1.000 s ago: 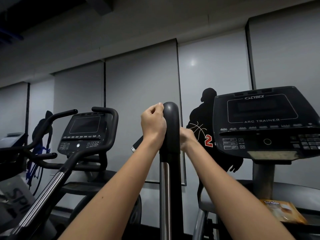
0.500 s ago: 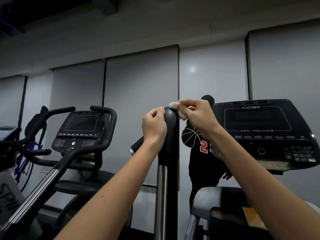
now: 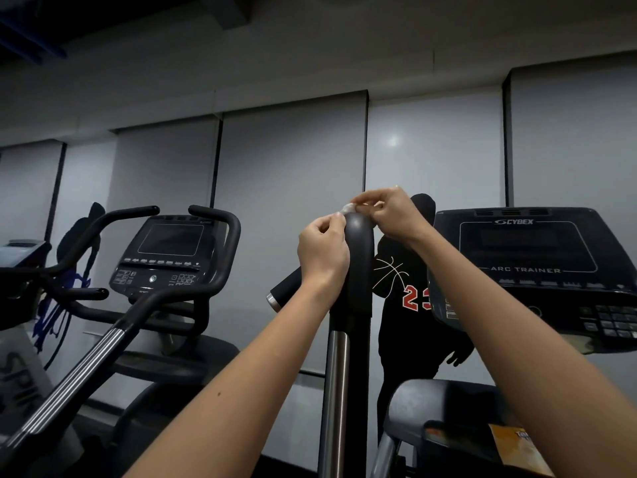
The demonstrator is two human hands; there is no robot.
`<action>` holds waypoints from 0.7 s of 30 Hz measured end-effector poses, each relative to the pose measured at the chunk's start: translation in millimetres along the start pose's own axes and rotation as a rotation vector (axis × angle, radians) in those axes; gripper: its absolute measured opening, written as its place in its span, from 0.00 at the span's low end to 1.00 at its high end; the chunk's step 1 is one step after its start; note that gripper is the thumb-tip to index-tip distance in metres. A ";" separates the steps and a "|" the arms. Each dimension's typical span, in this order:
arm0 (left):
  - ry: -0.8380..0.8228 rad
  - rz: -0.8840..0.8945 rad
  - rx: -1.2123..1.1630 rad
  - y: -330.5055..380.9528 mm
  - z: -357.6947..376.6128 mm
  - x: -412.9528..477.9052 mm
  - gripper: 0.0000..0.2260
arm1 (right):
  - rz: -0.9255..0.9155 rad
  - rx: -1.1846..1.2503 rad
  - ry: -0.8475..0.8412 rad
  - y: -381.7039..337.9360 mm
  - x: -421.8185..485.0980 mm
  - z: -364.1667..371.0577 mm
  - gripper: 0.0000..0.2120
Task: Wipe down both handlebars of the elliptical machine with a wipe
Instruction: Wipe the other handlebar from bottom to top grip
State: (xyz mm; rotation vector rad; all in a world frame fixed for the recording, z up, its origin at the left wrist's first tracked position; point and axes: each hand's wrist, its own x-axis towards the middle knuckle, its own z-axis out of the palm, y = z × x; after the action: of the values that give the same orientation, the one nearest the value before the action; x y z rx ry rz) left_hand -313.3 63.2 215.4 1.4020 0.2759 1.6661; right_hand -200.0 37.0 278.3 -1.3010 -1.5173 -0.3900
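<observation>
The wipe (image 3: 347, 208), a small white wad, sits on the rounded top of the handlebar (image 3: 359, 257), the black padded one that stands upright in the middle of the view; the right grip (image 3: 389, 212), a bare hand, pinches the wipe from the right, thumb and forefinger closed on it and the other fingers curled above; the left grip (image 3: 322, 251) lies against the handlebar's left side just below the wipe, fingers curled, its fingertips (image 3: 337, 219) right at the wipe's left edge, though whether they hold the wipe cannot be told; below the padding the handlebar runs down as a chrome tube (image 3: 337, 391); a short black handle with a silver end cap (image 3: 284, 292) shows behind the left wrist; to the right stands a Cybex console (image 3: 527, 257), to the left a neighbouring machine's console (image 3: 165, 250); an orange packet (image 3: 517, 450) lies at lower right.
</observation>
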 end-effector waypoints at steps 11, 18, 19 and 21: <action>0.012 0.011 0.034 0.1 1.3 -2.2 0.14 | 0.324 0.335 -0.170 35.8 1.5 17.9 0.11; 0.008 0.000 0.049 0.4 0.7 -1.7 0.15 | 0.418 0.411 -0.186 34.8 -5.0 23.2 0.15; 0.002 -0.011 0.041 0.5 0.8 -1.3 0.14 | 0.392 0.425 -0.179 32.3 -3.8 20.1 0.12; -0.010 -0.050 0.004 1.0 1.5 -0.6 0.11 | 0.321 0.486 -0.176 26.8 0.0 11.9 0.08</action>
State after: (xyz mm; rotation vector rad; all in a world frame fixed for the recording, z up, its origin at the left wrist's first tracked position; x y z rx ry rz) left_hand -312.5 61.6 216.2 1.3951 0.3067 1.6183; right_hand -182.8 55.8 263.8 -1.1761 -1.3982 0.2927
